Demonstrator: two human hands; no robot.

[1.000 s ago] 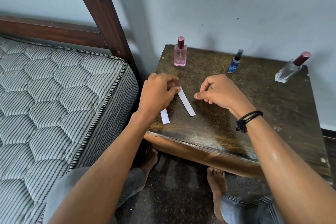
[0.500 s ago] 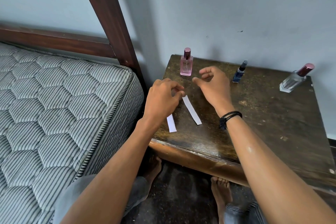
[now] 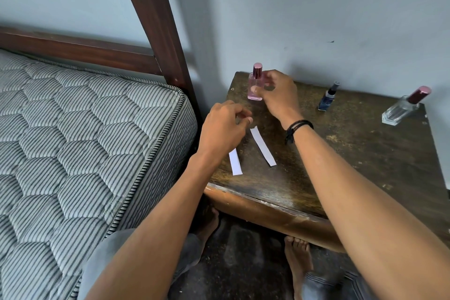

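Head view: a person sits at a dark, worn wooden bedside table [image 3: 353,153] and reaches for a scent bottle.
Step in hand: by my reading, picking up the bottle to spray a paper strip.
Right hand [image 3: 277,97]: thumb on the front of the small pink glass perfume bottle [image 3: 254,95], fingers curled round its far side; it grips the glass body below the cap.
Left hand [image 3: 224,129]: fingers curled just above the upper end of the long white paper strip [image 3: 263,146]; I cannot tell whether it pinches the strip.
Doing it well: hold the body low and firm, lift straight up and leave the cap free for pulling off; keep 1 strip held away from the other.
Bottle position: upright at the table's far left corner, near the wall.
Bottle look: clear rectangular glass, pale pink liquid, shiny magenta cylindrical cap; smooth, likely slippery.
Nearby: a short white paper strip [image 3: 235,162] partly under the left wrist, a small dark blue bottle [image 3: 327,100], and a clear glass bottle with a dark red cap [image 3: 401,111] well apart to the right.
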